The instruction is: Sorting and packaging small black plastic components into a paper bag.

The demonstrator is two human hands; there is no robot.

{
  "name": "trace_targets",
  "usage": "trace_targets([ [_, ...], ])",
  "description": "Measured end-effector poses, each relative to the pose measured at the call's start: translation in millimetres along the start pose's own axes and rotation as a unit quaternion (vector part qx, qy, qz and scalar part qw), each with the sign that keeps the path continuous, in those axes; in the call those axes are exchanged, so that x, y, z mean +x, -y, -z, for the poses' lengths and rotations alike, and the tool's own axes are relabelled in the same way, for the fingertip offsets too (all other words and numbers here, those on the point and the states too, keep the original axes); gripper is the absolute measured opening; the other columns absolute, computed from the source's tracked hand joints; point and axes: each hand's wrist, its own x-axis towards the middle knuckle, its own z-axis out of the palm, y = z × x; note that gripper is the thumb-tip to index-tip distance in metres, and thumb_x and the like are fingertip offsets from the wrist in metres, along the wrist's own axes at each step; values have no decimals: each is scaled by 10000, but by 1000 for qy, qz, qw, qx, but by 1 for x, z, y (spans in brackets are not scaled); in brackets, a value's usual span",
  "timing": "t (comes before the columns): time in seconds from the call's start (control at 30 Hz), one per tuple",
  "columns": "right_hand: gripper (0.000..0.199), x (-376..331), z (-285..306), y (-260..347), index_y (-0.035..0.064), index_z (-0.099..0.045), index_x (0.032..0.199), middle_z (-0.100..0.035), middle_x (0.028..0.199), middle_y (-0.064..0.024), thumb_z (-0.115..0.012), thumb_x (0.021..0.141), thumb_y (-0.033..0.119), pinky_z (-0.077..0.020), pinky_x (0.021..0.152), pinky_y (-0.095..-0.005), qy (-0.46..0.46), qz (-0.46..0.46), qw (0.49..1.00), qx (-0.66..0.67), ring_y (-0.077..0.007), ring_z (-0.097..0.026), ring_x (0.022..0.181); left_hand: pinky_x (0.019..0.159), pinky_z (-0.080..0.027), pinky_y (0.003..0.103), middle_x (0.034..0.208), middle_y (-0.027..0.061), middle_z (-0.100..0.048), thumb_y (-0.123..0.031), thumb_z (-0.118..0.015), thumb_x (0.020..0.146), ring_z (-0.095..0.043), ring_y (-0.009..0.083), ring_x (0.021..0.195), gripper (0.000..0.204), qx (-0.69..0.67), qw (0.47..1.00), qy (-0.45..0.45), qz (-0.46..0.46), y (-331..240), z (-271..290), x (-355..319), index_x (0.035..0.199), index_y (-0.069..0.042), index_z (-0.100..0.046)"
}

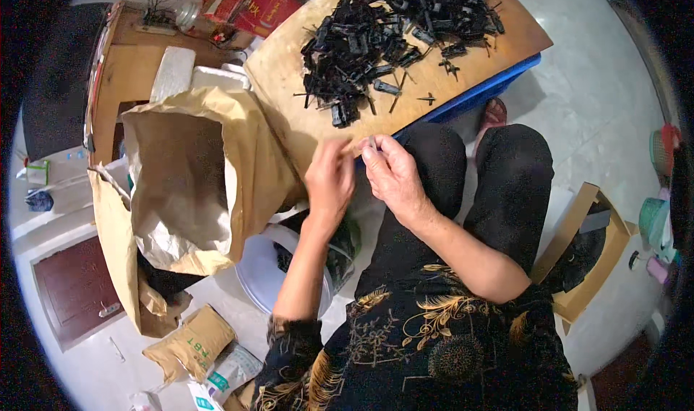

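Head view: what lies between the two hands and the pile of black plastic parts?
Bare wooden board, apart from a few stray black pieces; hands, pile, head view.

Black plastic parts [394,39] heaped on a tan wooden table [289,86], blue crate [484,93] beneath. Brown paper sack [195,172], pale inside. Black trousers [506,187]; black blouse [434,346] patterned with gold feathers and flowers. Red packets [256,6] behind. White tiled floor [600,100].

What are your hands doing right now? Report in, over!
Left hand and right hand together at the board edge, pinching something too small to tell. Black plastic parts piled beyond. Paper bag left, clear of them.
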Motion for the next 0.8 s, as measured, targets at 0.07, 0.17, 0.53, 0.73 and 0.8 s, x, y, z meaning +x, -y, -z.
trace_targets([
  [0.07,147,-1,0,13,65,-477,949,-336,569,79,-440,931,206,-219,370,-160,5,4,999,34,1,-267,424,627,-459,332,847,133,-534,-58,-563,795,-572,259,725,203,-25,999,21,-33,-2,-25,38,998,-49,-557],
  [0.17,139,1,2,17,67,-476,951,-335,571,78,-435,933,199,-217,371,-162,2,17,999,42,0,-267,425,623,-448,392,876,126,-497,-173,-593,791,-558,308,745,253,140,987,67,-48,-8,-60,78,1019,-72,-550],
  [0.53,148,5,6,17,70,-501,934,-372,610,77,-429,935,199,-249,387,-154,-7,44,999,10,2,-301,453,630,-468,451,923,165,-483,-150,-600,736,-575,373,756,222,271,956,113,-3,6,-91,108,936,-87,-528],
  [0.73,138,5,8,8,86,-492,907,-372,603,77,-452,926,217,-242,372,-152,0,52,998,23,-1,-296,440,621,-485,446,976,183,-487,-104,-494,783,-594,372,752,215,316,938,136,-26,13,-85,104,997,-84,-494],
  [0.8,139,3,9,9,90,-489,901,-370,601,77,-455,926,223,-236,368,-153,6,46,998,35,0,-291,437,593,-495,432,920,186,-561,-105,-429,817,-620,336,729,173,345,927,137,-52,16,-81,103,962,-61,-512],
])
